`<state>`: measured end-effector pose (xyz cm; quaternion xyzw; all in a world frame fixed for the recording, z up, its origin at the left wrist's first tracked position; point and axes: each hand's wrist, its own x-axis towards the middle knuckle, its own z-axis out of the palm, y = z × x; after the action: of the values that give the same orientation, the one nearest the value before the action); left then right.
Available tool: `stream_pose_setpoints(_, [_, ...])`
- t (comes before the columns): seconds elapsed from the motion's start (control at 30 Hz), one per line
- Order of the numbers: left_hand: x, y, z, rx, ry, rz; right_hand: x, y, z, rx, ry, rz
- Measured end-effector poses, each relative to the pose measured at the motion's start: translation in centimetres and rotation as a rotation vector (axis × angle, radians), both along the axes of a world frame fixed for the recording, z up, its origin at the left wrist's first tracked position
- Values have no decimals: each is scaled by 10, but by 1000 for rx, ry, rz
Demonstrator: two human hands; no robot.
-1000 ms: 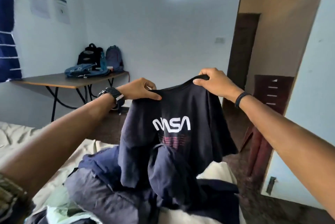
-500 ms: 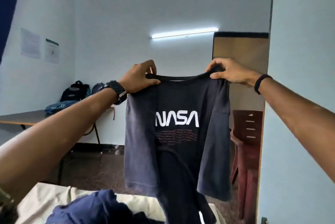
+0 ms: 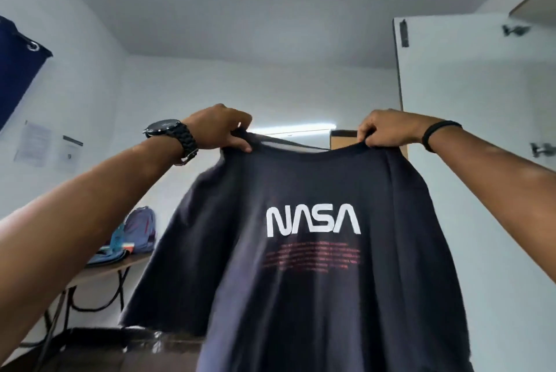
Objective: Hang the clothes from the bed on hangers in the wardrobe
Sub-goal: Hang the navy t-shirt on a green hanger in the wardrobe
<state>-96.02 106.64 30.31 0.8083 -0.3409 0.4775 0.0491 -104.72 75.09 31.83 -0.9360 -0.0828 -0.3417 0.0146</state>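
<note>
I see the dark T-shirt (image 3: 316,281) filling the near middle of the view, held up high and spread flat, its white NASA lettering (image 3: 313,219) facing me with rows of small red print just below, too fine to read. It hangs free in the air between my two arms, its lower part running out of the bottom edge. On the right stands a white wardrobe door (image 3: 469,106), open, with metal hinges along its far edge. Far left, a table (image 3: 102,272) holds some bags (image 3: 138,230), and a blue curtain (image 3: 18,70) hangs at the left edge above two papers on the wall. My left hand (image 3: 221,127), with a black watch (image 3: 173,138) on the wrist, has its fingers curled tight, pinching the shirt's left shoulder seam. My right hand (image 3: 388,127), with a black band (image 3: 436,135) on the wrist, grips the right shoulder the same way, fingers closed over the cloth.
</note>
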Motion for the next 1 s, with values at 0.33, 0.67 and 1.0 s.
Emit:
stream_pose_setpoints(0.33, [-16,19,37,-666,438,-518,-18,3,19,-26,-223,-13])
stream_pose_setpoints(0.67, [-56,39,48,-427,453,-27,-70,27,17,518,406,480])
stream_pose_setpoints(1.0, [-91,51,73,-498,582,-549,-84,30,37,707,202,732])
